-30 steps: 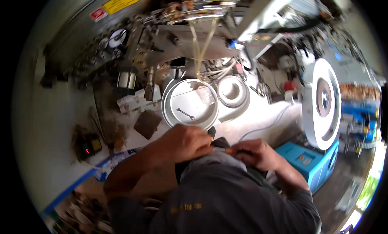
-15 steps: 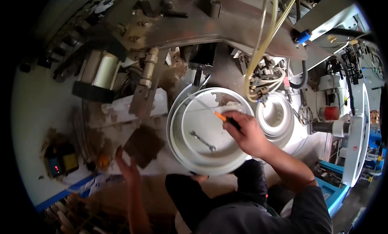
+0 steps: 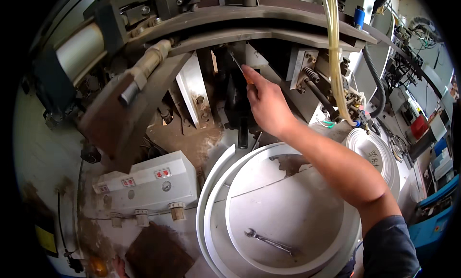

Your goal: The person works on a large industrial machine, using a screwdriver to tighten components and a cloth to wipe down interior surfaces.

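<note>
My right hand (image 3: 266, 105) is closed round a screwdriver (image 3: 236, 61), reaching in under the metal machine frame. Its thin shaft points up and away into the dark gap; a bit of orange handle shows at the fingers and the rest is hidden in the palm. Below that arm, a combination wrench (image 3: 269, 242) lies inside a coil of white strip (image 3: 229, 230). At the lower left edge only a small part of my left hand (image 3: 119, 267) shows, beside a dark brown square plate (image 3: 158, 251). Its fingers are too cut off to read.
A white control box (image 3: 144, 187) with knobs and a gauge stands left of the coil. The brown frame beam (image 3: 230, 14) crosses overhead. Yellowish clear tubes (image 3: 333, 57) hang right of my hand, above a smaller white roll (image 3: 372, 151). A metal cylinder (image 3: 80, 50) sits upper left.
My right hand has carried the screwdriver from over the coil up and forward beneath the frame. The view has moved closer to the machine. My left hand has slipped mostly out of sight.
</note>
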Available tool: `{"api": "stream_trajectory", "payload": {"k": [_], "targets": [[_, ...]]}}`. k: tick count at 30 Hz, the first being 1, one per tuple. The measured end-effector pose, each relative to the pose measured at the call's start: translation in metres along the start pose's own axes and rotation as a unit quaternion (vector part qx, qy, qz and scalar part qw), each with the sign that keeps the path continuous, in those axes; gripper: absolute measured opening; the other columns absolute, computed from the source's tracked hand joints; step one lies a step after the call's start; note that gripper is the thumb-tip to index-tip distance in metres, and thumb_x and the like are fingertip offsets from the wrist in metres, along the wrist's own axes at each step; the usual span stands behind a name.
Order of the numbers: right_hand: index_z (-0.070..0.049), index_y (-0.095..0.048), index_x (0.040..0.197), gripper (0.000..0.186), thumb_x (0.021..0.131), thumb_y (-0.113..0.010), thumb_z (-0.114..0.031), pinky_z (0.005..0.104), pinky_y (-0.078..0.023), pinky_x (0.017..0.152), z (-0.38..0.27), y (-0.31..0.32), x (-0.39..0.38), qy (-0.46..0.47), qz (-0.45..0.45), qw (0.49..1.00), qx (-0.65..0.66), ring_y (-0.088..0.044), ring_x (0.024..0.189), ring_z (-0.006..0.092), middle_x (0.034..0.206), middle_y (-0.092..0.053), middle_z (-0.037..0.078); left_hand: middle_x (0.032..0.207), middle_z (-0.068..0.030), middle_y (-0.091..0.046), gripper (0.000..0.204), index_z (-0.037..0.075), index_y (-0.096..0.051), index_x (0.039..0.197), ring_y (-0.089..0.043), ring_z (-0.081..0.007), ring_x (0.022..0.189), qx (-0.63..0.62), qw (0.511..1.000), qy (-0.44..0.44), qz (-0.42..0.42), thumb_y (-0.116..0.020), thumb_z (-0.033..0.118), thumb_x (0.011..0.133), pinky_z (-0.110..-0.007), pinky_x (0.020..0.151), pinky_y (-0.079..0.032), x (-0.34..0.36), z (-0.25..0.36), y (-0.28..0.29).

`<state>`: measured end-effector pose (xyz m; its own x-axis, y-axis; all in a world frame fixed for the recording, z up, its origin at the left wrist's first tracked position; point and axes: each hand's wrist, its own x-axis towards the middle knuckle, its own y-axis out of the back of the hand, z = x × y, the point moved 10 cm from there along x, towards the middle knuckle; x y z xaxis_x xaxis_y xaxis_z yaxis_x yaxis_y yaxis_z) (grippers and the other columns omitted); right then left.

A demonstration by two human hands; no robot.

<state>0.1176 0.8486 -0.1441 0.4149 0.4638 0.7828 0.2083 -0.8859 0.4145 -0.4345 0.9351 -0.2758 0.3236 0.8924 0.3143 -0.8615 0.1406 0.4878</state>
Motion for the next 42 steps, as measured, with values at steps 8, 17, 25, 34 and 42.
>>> {"api": "stream_trajectory", "payload": {"k": [8,17,25,34,42], "targets": [[-0.004,-0.045,0.143,0.048,0.095,-0.043,-0.004,0.0346,-0.048,0.088,0.023,-0.028,0.016,-0.062,-0.068,0.994,-0.053,-0.064,0.092,0.0353,0.114,-0.064,0.027,0.150,-0.0254,-0.036,0.083,-0.007,-0.032,0.147,-0.038,-0.0383,0.137,0.105,0.991,-0.074,-0.048,-0.032,0.062,0.100,-0.049,0.114,-0.028,0.004,0.031,-0.018],[-0.007,-0.050,0.140,0.046,0.094,-0.046,-0.006,0.0509,-0.046,0.087,0.040,-0.043,0.023,-0.075,-0.044,0.994,-0.069,-0.059,0.095,0.0451,0.102,-0.061,0.029,0.151,-0.0255,-0.036,0.078,-0.008,-0.041,0.142,-0.039,-0.0394,0.137,0.129,0.985,-0.101,-0.045,-0.031,0.058,0.101,-0.050,0.113,-0.030,0.000,0.035,-0.014],[-0.007,-0.051,0.138,0.043,0.095,-0.046,-0.005,0.0500,-0.047,0.089,0.033,-0.045,0.053,-0.072,-0.011,0.995,-0.063,-0.058,0.101,0.0473,0.110,-0.061,0.029,0.152,-0.0255,-0.034,0.074,-0.007,-0.046,0.138,-0.037,-0.0411,0.138,0.157,0.979,-0.105,-0.075,-0.029,0.056,0.103,-0.051,0.112,-0.031,-0.001,0.035,-0.016],[-0.010,-0.048,0.143,0.045,0.098,-0.047,-0.007,0.0402,-0.049,0.086,0.028,-0.045,0.022,-0.120,-0.053,0.991,-0.028,-0.062,0.092,0.0409,0.104,-0.064,0.029,0.150,-0.0249,-0.037,0.073,-0.003,-0.050,0.136,-0.035,-0.0419,0.138,0.167,0.977,-0.096,-0.090,-0.027,0.058,0.102,-0.052,0.114,-0.026,0.001,0.040,-0.016],[-0.004,-0.054,0.135,0.043,0.092,-0.047,-0.003,0.0465,-0.048,0.087,0.026,-0.046,0.068,-0.059,0.033,0.997,-0.026,-0.059,0.102,0.0474,0.109,-0.061,0.031,0.149,-0.0247,-0.039,0.070,0.000,-0.052,0.135,-0.034,-0.0429,0.139,0.166,0.976,-0.103,-0.096,-0.028,0.057,0.102,-0.053,0.114,-0.025,0.001,0.043,-0.020]]}}
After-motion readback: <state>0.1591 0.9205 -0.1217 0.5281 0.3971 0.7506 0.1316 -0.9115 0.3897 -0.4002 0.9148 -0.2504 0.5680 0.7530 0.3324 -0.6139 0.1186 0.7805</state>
